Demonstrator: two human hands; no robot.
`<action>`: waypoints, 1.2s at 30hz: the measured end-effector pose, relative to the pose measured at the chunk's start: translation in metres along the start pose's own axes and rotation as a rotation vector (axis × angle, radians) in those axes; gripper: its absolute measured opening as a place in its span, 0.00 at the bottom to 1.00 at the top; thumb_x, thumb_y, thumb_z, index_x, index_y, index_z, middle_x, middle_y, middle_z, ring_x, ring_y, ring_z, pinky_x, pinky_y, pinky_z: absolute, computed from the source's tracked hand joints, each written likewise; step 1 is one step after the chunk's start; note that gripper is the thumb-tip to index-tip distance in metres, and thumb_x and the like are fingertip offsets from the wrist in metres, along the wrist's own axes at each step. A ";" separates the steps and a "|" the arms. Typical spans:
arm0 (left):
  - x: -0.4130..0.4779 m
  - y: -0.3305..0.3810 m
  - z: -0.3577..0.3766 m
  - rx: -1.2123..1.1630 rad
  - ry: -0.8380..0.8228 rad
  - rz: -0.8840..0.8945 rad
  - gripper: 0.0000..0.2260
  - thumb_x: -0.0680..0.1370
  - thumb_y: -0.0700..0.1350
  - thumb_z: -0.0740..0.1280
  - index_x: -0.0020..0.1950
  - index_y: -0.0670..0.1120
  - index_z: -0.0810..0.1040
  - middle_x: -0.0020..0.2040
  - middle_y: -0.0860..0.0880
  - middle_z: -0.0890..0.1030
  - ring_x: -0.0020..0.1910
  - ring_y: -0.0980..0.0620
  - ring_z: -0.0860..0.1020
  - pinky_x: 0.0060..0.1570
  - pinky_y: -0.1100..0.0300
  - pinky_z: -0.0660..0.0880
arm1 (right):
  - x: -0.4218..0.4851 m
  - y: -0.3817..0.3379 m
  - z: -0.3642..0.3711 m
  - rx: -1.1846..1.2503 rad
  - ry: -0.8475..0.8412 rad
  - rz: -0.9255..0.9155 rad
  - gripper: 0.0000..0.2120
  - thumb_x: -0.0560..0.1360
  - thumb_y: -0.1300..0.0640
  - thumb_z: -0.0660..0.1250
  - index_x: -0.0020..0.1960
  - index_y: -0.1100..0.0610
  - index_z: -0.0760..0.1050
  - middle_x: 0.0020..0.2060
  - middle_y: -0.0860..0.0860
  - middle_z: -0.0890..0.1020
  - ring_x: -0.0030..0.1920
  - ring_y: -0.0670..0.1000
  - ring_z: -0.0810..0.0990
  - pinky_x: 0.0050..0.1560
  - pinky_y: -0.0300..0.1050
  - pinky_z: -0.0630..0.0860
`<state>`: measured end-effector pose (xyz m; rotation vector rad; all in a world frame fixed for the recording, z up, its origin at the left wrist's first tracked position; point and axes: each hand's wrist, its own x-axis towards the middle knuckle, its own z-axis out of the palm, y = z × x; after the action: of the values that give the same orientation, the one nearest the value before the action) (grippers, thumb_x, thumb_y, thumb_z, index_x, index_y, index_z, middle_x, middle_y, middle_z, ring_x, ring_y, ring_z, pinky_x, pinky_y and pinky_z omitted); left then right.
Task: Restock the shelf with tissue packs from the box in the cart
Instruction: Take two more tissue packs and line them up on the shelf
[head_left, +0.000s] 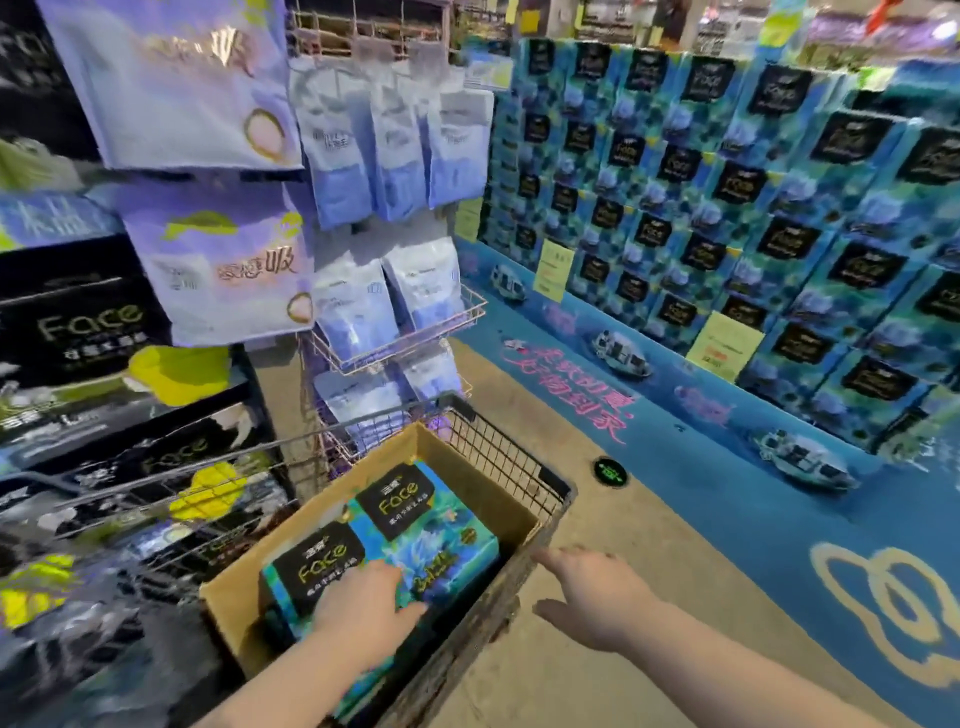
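An open cardboard box sits in a black wire cart. Inside lie blue-green tissue packs with black "Face" labels; the near pack lies beside a second pack. My left hand rests flat on the near pack, fingers spread over its top. My right hand hovers just outside the cart's right rim, fingers apart, holding nothing. A wall of the same blue-green packs is stacked on the display at right.
Shelves of black "Face" packs stand at left. A wire rack of hanging purple-white bags rises behind the cart. Blue printed floor matting borders the display; beige floor lies right of the cart.
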<state>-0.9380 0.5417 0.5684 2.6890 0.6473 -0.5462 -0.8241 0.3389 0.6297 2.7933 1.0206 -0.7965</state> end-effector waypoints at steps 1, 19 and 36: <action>0.014 -0.001 -0.003 -0.011 -0.004 -0.008 0.23 0.77 0.62 0.59 0.66 0.49 0.72 0.62 0.49 0.75 0.62 0.48 0.74 0.58 0.53 0.73 | 0.015 0.002 -0.009 -0.008 -0.006 0.007 0.27 0.77 0.46 0.60 0.74 0.49 0.60 0.69 0.53 0.72 0.68 0.55 0.70 0.67 0.49 0.67; 0.123 -0.069 0.053 -0.351 -0.137 -0.362 0.25 0.76 0.60 0.61 0.70 0.50 0.66 0.68 0.51 0.69 0.68 0.49 0.69 0.62 0.54 0.71 | 0.261 -0.025 0.010 -0.023 -0.345 -0.070 0.28 0.76 0.48 0.64 0.73 0.52 0.62 0.69 0.55 0.71 0.68 0.55 0.71 0.67 0.46 0.69; 0.204 -0.031 0.109 -0.783 0.035 -0.758 0.35 0.76 0.55 0.66 0.77 0.52 0.51 0.74 0.49 0.61 0.68 0.47 0.69 0.65 0.51 0.70 | 0.370 0.003 0.088 0.661 -0.455 0.123 0.45 0.67 0.49 0.76 0.76 0.54 0.54 0.67 0.56 0.72 0.66 0.57 0.73 0.63 0.50 0.71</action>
<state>-0.8163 0.5997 0.3777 1.6750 1.5246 -0.3041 -0.6225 0.5331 0.3722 2.8572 0.5676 -1.9249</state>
